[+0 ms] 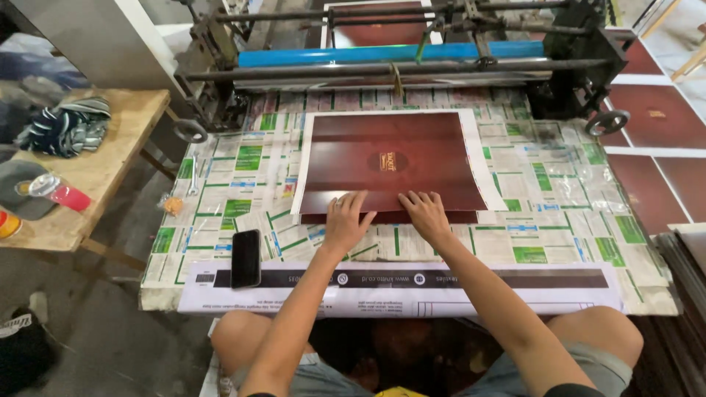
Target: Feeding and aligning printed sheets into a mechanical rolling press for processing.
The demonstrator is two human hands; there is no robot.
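Flatly, glossy maroon printed sheet (390, 165), white margins, both hands' fingers (351, 203) pressing its near edge

One cam only, worn on head, so no 2nd view to share. It looks steep down and fwd over the knees to the paper-covered work table (559, 198), quite near. Top of frame reaches the roller machine (397, 55) behind.
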